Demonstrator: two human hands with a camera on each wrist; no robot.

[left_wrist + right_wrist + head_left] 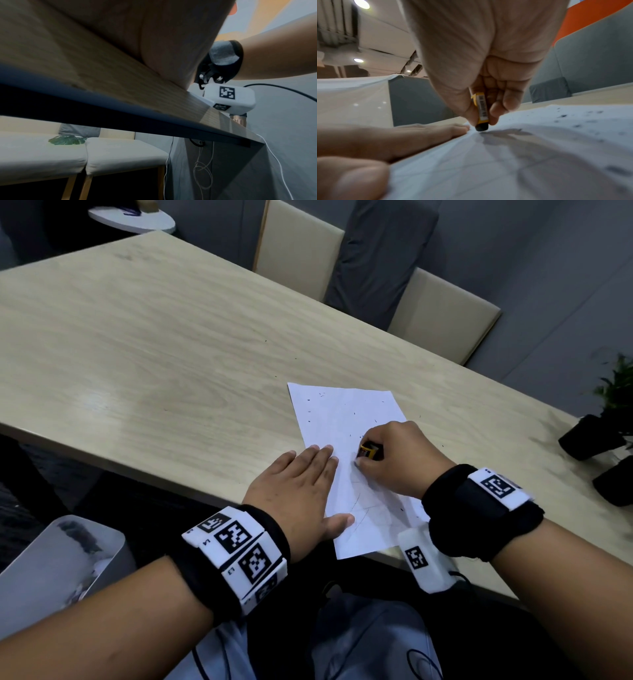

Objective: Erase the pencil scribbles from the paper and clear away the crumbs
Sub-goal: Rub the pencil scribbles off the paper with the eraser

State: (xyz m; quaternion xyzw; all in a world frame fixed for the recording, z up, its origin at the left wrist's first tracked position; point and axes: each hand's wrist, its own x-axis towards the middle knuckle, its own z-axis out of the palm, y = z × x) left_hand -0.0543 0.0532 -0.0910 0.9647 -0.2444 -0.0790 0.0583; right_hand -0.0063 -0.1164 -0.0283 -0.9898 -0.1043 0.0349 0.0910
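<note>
White paper [346, 419] speckled with dark crumbs [352, 415] on a pale wood-grain bench [154, 344].

Faint grey pencil lines [358, 501] cross the sheet's near half. The eraser [482, 108] wears a yellow sleeve with a black barcode on white, its tip blackened. Both wrists carry black bands [479, 515] fitted with white blocks printed in black-and-white square codes [236, 537]. Beige chair backs [298, 248] flank a dark grey cushion [380, 258] against grey walls; one wall panel is orange [590, 17]. Green leaves [620, 385] rise from black pots [589, 440], and a green leaf [67, 140] lies on an off-white seat [42, 152].
</note>
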